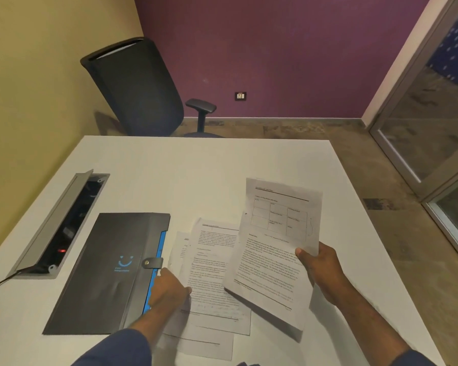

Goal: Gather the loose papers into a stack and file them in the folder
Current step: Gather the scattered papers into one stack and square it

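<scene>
Right hand [320,270] grips a raised printed sheet [275,249]; left hand [169,289], fingers curled, rests left of it.

Both forearms are bare from the wrist up; a dark blue sleeve [117,347] covers the left arm at seven o'clock, and another sleeve edge [413,359] shows at five o'clock.

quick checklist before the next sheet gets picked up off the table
1. Right hand has a firm hold on the lifted sheet, thumb on top: ok.
2. Left hand is on the loose papers: ok, though whether it grips one cannot tell.
3. Loose papers squared up: not ok, they lie fanned and overlapping.
4. Folder within reach, beside the papers: ok.
5. Folder open to take the stack: not ok, its strap looks snapped shut.
</scene>
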A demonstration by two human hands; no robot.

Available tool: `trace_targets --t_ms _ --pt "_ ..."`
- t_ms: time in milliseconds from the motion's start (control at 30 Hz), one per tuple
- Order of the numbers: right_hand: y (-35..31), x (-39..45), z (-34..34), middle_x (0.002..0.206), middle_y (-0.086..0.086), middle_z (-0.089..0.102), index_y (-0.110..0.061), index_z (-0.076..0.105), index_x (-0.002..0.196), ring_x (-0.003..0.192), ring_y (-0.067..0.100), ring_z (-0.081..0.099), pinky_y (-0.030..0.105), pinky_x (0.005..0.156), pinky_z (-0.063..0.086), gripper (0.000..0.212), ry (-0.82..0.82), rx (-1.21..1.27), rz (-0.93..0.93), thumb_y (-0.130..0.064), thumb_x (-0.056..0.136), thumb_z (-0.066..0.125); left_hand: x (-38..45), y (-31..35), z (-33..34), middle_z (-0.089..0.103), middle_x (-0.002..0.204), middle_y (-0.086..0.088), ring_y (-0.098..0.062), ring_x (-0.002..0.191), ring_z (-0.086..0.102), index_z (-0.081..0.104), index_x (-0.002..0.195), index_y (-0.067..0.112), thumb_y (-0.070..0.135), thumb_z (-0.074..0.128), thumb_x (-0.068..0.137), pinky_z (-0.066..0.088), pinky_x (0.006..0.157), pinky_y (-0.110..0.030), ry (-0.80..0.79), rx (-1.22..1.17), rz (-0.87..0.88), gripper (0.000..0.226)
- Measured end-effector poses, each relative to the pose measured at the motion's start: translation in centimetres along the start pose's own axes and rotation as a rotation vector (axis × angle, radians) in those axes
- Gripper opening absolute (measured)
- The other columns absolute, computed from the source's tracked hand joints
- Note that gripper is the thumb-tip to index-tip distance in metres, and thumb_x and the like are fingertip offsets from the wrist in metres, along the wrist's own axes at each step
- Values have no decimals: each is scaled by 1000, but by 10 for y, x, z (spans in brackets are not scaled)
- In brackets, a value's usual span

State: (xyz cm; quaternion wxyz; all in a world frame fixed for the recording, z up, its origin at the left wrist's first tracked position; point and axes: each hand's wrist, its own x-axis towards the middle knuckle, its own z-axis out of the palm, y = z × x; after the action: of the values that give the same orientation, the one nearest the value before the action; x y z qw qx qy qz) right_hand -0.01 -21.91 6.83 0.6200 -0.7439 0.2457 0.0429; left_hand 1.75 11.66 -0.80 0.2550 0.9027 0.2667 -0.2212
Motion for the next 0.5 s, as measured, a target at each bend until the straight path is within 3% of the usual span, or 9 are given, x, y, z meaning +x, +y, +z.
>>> trace_targets --t_ms 100,267,367,433,500 --pt "3 -1 2 97 -10 71 -17 61 123 89 16 70 28 68 55 31 1 5 0 -11 93 61 7 -7 -2 64 110 -13 -22 84 54 50 114 4 15 73 80 47 66 -31 1 -60 73 43" --pt "8 -1 -2 98 -9 73 -16 63 124 91 17 71 36 77 57 33 23 39 3 -9 92 62 13 -16 -9 70 96 -10 -26 83 66 63 96 9 3 73 80 56 73 -37 -58 -339 120 19" --pt "7 0 -8 95 -11 73 -18 63 122 88 14 71 31 71 58 33 41 78 -9 -7 92 62 16 -15 -28 70 90 -7 -23 80 64 63 90 15 1 68 84 56 74 -38 -38 -425 189 16" --pt "4 1 -14 93 -13 73 -21 63 120 84 8 71 23 64 57 32 44 100 -24 -5 92 62 19 -13 -47 67 84 2 -22 81 65 64 91 16 2 66 86 54 62 -26 21 -457 249 15" --pt "1 3 -20 99 -6 73 -17 62 123 88 13 70 30 70 56 34 52 118 -28 -4 92 62 23 -12 -69 67 83 4 -15 77 66 67 99 12 5 64 89 46 54 -18 66 -492 280 12"
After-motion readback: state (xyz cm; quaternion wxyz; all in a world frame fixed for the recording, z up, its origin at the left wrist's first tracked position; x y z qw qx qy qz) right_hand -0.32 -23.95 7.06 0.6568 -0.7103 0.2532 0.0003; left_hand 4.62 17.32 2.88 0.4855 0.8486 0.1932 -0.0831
